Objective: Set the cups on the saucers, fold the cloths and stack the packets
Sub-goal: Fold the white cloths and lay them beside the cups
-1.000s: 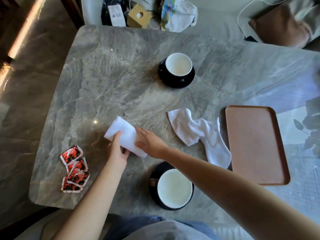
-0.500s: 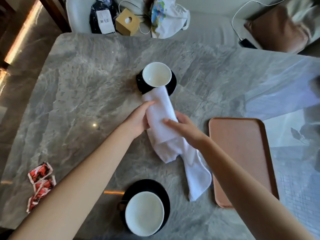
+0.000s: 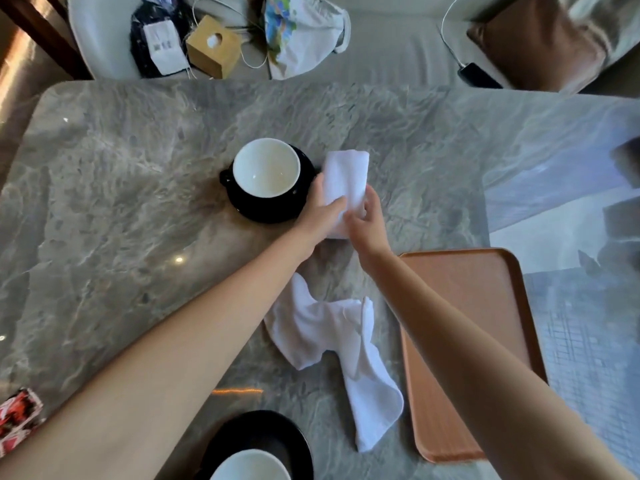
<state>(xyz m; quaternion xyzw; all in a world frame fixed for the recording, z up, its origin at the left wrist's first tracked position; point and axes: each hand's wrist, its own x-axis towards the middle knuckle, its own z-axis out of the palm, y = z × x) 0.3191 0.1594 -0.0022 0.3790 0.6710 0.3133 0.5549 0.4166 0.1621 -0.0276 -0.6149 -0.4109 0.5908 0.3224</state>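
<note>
A folded white cloth [image 3: 347, 174] lies on the marble table just right of the far cup [image 3: 266, 167], which stands on its black saucer [image 3: 266, 211]. My left hand [image 3: 320, 213] rests on the cloth's left side and my right hand [image 3: 367, 220] grips its near right edge. A second white cloth [image 3: 332, 344], unfolded and crumpled, lies between my forearms. A near cup [image 3: 251, 465] on a black saucer [image 3: 259, 433] sits at the bottom edge. Red packets [image 3: 17, 419] show at the bottom left.
An empty pink tray [image 3: 481, 327] lies at the right, beside the crumpled cloth. Beyond the table's far edge a seat holds a tissue box [image 3: 213, 46], bags and cables. A brown cushion [image 3: 540, 39] sits at the far right.
Both hands have carried the folded cloth from the near left of the table up to the right side of the far cup. The view has swung toward the far cup.
</note>
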